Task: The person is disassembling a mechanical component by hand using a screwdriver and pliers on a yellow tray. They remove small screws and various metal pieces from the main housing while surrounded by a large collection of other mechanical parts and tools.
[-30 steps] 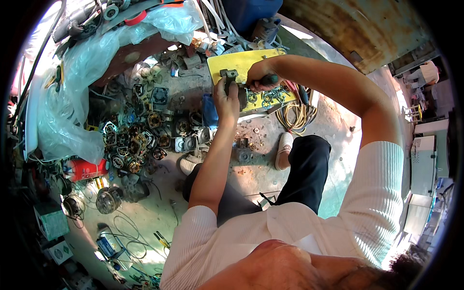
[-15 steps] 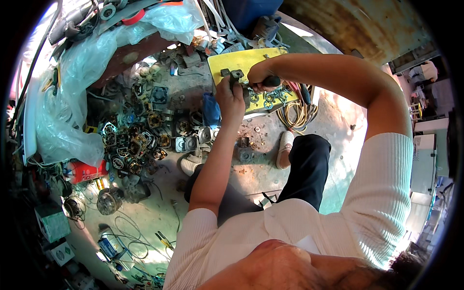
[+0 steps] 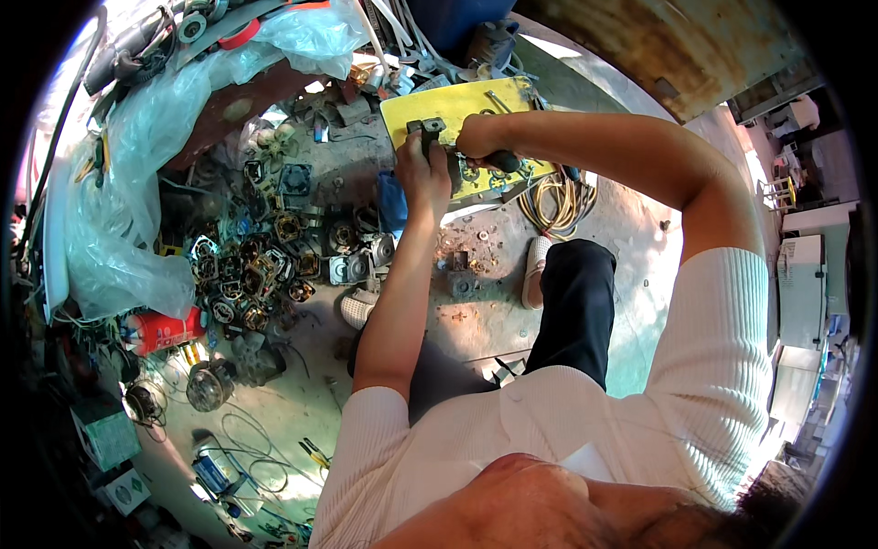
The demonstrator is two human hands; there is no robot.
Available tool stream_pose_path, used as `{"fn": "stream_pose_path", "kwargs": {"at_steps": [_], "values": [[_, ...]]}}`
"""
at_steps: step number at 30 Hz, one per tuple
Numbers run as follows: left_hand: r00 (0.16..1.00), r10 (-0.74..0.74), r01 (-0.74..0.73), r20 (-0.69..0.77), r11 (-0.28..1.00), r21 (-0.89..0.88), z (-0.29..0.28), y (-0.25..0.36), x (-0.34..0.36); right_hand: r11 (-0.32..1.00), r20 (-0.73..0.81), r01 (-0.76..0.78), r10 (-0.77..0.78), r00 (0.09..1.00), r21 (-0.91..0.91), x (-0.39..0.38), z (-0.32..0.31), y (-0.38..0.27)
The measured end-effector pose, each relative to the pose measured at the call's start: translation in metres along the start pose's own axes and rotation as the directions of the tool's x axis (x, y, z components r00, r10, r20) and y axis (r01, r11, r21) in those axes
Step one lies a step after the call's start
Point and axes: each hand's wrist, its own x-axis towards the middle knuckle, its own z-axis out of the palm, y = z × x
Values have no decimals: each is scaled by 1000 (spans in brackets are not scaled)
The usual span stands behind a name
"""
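Observation:
My left hand (image 3: 422, 178) is closed around a dark, blocky metal part (image 3: 430, 128), raised over the near left portion of a yellow board (image 3: 416, 101). Close to its right, my right hand (image 3: 477, 134) is wrapped around a black-handled tool (image 3: 503, 161), whose working end is hidden. Small greenish ring-like parts (image 3: 494, 181) lie on the board below my hands, and a thin metal tool (image 3: 497, 101) lies at its far side. A blue item (image 3: 390, 206) sits at the board's left edge.
Piled motor parts (image 3: 261, 284), clear plastic sheeting (image 3: 123, 238) and a red cylinder (image 3: 155, 331) fill the left. Coiled yellow cable (image 3: 553, 206) lies right of my feet. A blue container (image 3: 439, 23) stands behind the board. A rusty metal panel (image 3: 677, 46) is at upper right.
The view has shifted a little, and both hands with their items appear slightly higher and farther left. My grips stay closed; my right forearm is angled slightly differently.

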Motion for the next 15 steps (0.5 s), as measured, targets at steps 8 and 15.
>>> {"fn": "stream_pose_path", "kwargs": {"at_steps": [8, 15], "values": [[999, -42, 43, -24, 998, 44, 0, 0, 2, 981, -247, 32, -80, 966, -192, -11, 23, 10], [989, -138, 140, 52, 990, -26, -3, 14, 4, 891, -755, 423, -390, 527, -165, 15, 93, 70]]}}
